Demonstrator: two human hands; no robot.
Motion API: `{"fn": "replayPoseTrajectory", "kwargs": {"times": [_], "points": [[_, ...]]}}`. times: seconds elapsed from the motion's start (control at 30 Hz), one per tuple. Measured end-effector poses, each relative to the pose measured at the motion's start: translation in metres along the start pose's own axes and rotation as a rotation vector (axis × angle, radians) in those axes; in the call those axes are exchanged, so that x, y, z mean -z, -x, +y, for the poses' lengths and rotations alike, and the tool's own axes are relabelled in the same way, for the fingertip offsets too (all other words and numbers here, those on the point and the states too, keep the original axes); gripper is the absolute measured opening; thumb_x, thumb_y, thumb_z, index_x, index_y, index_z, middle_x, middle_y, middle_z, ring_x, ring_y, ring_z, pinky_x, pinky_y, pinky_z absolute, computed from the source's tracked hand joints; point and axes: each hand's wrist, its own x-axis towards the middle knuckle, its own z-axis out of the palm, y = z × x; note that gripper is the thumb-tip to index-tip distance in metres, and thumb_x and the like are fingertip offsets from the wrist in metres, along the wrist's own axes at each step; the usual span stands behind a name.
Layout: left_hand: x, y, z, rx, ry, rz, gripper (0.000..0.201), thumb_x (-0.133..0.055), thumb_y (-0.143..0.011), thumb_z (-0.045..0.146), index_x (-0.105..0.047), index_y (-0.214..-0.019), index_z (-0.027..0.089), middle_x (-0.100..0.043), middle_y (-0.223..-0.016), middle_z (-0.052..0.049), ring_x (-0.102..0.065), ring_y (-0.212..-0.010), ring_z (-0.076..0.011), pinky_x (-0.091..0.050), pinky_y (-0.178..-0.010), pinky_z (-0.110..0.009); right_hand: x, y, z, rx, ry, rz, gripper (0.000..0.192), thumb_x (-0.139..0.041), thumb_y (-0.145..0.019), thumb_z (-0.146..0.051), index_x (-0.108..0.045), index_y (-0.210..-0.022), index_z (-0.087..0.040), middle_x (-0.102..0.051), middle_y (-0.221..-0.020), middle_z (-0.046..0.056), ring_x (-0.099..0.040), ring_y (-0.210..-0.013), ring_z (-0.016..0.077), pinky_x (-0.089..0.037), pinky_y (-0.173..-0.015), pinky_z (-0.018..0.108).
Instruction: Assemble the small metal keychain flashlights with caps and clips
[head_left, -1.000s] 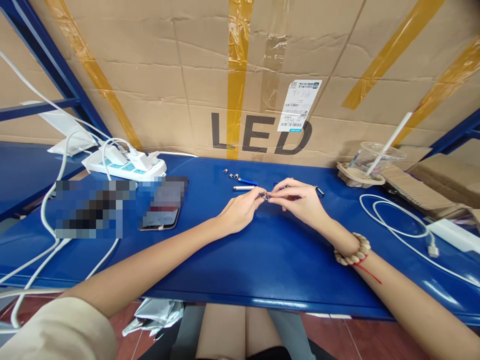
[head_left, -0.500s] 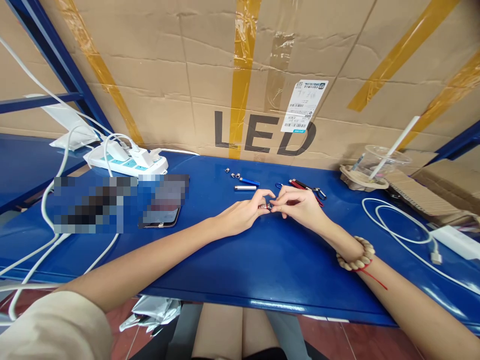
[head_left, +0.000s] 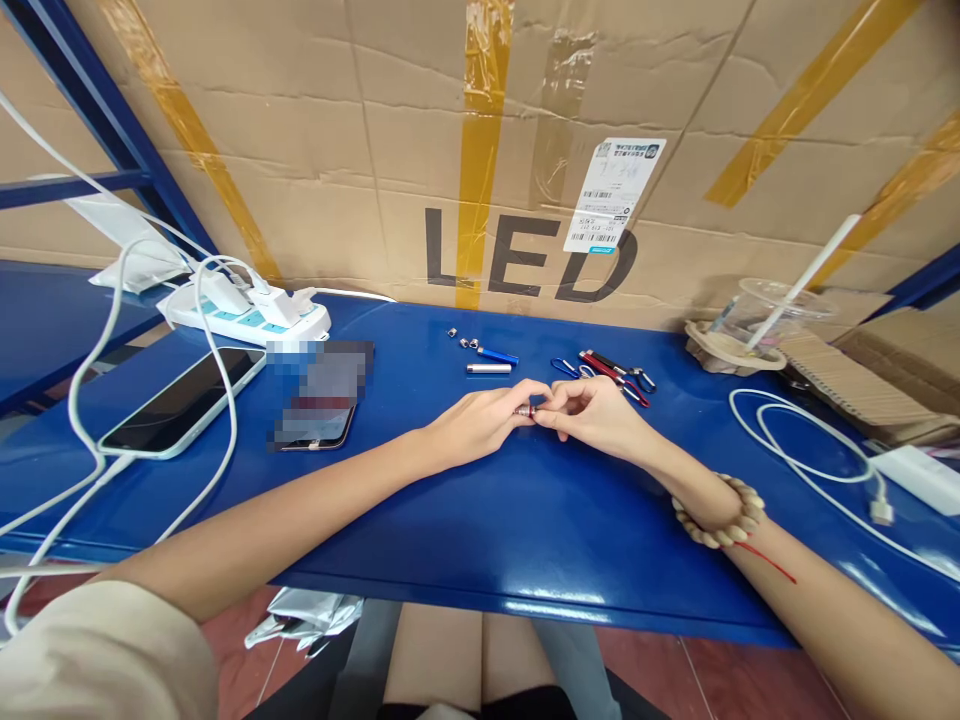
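Item: small red-and-silver metal cylinder [head_left: 526,411], which we pinch between our left hand [head_left: 480,425] and right hand [head_left: 592,415], fingertips closed on its ends, low over the blue worktop [head_left: 480,530]. Beyond hands: silver tube [head_left: 489,368], blue tube [head_left: 498,355], loose caps [head_left: 463,340] unassembled.

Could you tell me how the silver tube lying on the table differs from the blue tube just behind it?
The silver tube is pale metal; the blue tube nearly matches the blue table. The silver tube lies level across the view, while the blue tube slants. The silver one lies nearer the left hand and right hand. Both are small, slim, lying flat and untouched.
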Motion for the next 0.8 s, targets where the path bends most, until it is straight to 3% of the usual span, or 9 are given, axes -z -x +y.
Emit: {"fn": "replayPoseTrajectory", "kwargs": {"times": [0.23, 0.4, 0.8], "points": [[-0.0029, -0.0022, -0.0003, 0.008, -0.033, 0.066, 0.021, -0.038, -0.093, 0.023, -0.044, -0.113, 0.022, -0.064, -0.102, -0.001, -0.062, -0.089, -0.0148, -0.045, -0.076, -0.023, 0.0000, 0.0001, -0.0065, -0.147, -0.003, -0.001, 0.035, -0.079, -0.054, -0.043, -0.062, -0.058, -0.013, -0.053, -0.042, -0.003, -0.044, -0.039, 0.0053, -0.033, -0.039, 0.018], [-0.0038, -0.0038, 0.0014, 0.046, -0.038, 0.123, 0.010, -0.042, -0.092, 0.023, -0.046, -0.100, 0.020, -0.064, -0.096, -0.001, -0.062, -0.082, -0.0141, -0.046, -0.072, -0.023, 0.0006, -0.0007, -0.0054, -0.162, -0.032, 0.011, 0.036, -0.078, -0.055, -0.045, -0.060, -0.058, -0.014, -0.053, -0.043, -0.004, -0.043, -0.040, 0.0046, -0.033, -0.039, 0.017], [-0.0068, -0.0057, 0.0006, 0.037, -0.127, 0.163, 0.010, -0.042, -0.092, 0.020, -0.051, -0.095, 0.018, -0.066, -0.096, -0.004, -0.061, -0.086, -0.0167, -0.047, -0.076, -0.028, 0.0012, -0.0035, -0.0029, -0.199, -0.037, 0.001, 0.039, -0.077, -0.056, -0.049, -0.058, -0.061, -0.015, -0.052, -0.044, -0.005, -0.039, -0.039, 0.0037, -0.029, -0.038, 0.018]]}}
